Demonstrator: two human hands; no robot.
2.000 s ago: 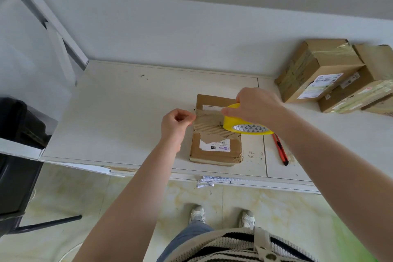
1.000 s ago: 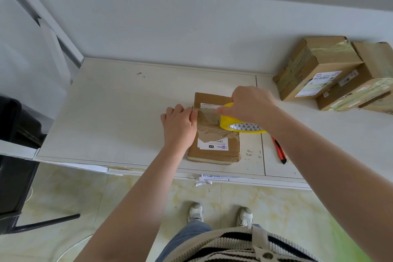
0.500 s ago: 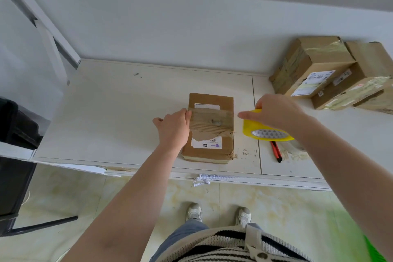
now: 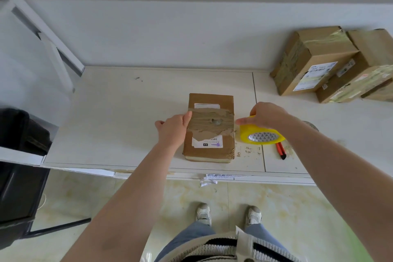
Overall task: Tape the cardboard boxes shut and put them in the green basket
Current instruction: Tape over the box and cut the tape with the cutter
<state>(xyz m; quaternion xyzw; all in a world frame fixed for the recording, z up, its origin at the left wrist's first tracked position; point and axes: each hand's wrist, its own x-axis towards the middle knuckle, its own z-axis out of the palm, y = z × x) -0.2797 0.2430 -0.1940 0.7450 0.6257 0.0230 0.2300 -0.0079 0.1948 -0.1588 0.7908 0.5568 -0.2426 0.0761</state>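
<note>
1. Your left hand [image 4: 173,131] lies flat against the left side of the cardboard box [image 4: 209,127], pinning it, nothing clasped.
2. The box sits mid-worktop [image 4: 119,112], long axis running away from you.
3. Your right hand [image 4: 266,116], curled around the yellow tape roll [image 4: 260,135], sits just right of the box, so the strip runs crosswise.

Bare forearms, black-and-white striped knit top [image 4: 229,249], blue jeans [image 4: 187,238], pale sneakers [image 4: 203,213].

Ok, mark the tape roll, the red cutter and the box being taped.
tape roll [image 4: 244,133], head view, yellow outer wall at its left.
red cutter [image 4: 280,148], head view, red handle below the roll.
box being taped [image 4: 209,151], head view, bare cardboard near its front edge.
</note>
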